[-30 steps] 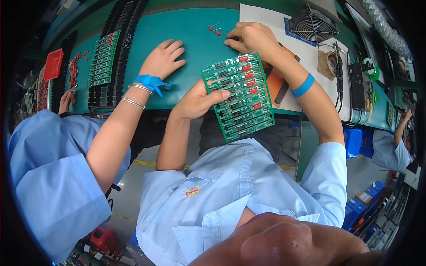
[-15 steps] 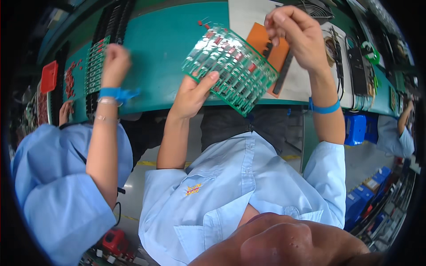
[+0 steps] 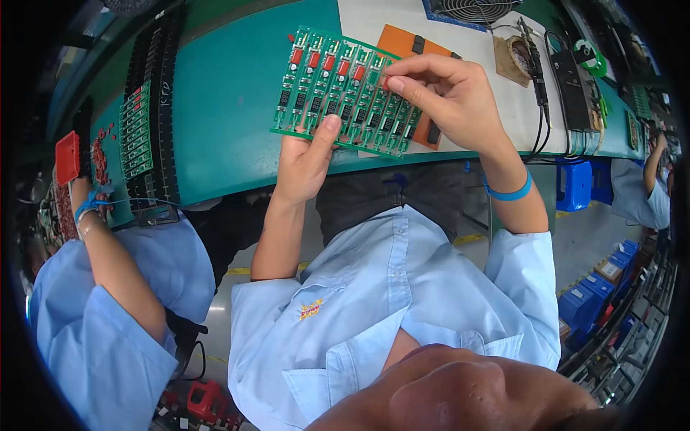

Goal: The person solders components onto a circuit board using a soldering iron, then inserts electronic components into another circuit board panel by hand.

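Observation:
A green circuit board panel (image 3: 350, 108) with rows of black displays and red components is held up over the bench edge. My left hand (image 3: 305, 161) grips its near edge, thumb on top and fingers underneath. Over the panel's right part, my right hand (image 3: 456, 100) is closed in a pinch at a small red component (image 3: 386, 83), partly covered by the fingertips. Other red components (image 3: 328, 62) stand in a row along the far side of the panel. Behind it lies an orange plate (image 3: 397, 41) with black blocks, partly hidden.
At the left a co-worker's hand (image 3: 80, 192) is near a red tray (image 3: 67, 158) and loose red parts. Another green panel (image 3: 136, 136) sits between black rails (image 3: 167, 108). To the right are a soldering iron (image 3: 533, 61), a black box (image 3: 577, 104) and a fan (image 3: 474, 8).
My right hand has come down and left onto the panel, with a red component at its fingertips. The panel has turned more level. The co-worker's arm has moved left, away from the other panel.

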